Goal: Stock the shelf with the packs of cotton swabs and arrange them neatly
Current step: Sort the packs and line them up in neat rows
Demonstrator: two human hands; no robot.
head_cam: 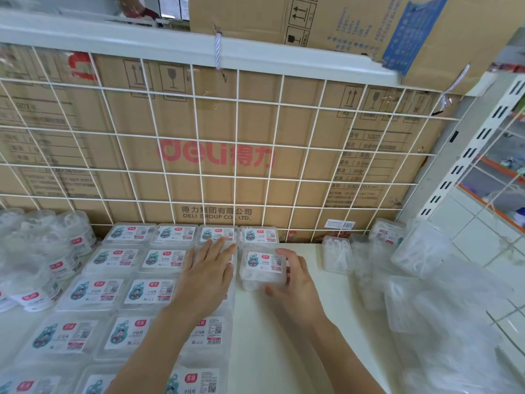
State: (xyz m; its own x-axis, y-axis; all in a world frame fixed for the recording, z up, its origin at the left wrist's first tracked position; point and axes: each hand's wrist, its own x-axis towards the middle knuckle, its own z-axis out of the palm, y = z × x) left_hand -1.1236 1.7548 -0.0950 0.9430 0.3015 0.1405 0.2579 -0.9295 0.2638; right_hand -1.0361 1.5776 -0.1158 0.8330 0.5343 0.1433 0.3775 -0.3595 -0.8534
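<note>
Clear plastic packs with white labels lie flat in rows on the white shelf [306, 322]; the arranged packs [119, 288] fill the left and middle. My left hand [208, 270] rests flat, fingers spread, on a pack in the third column. My right hand [295, 282] grips one pack [262, 268] by its right and front edges, set down just in front of the back-row pack [259, 236] in the fourth column.
A white wire grid [238, 143] backed by cardboard boxes closes the shelf's rear. Round clear tubs [56, 251] crowd the left end. Loose unlabelled packs and plastic wrap [420, 280] pile up at the right, by a slotted upright [471, 155].
</note>
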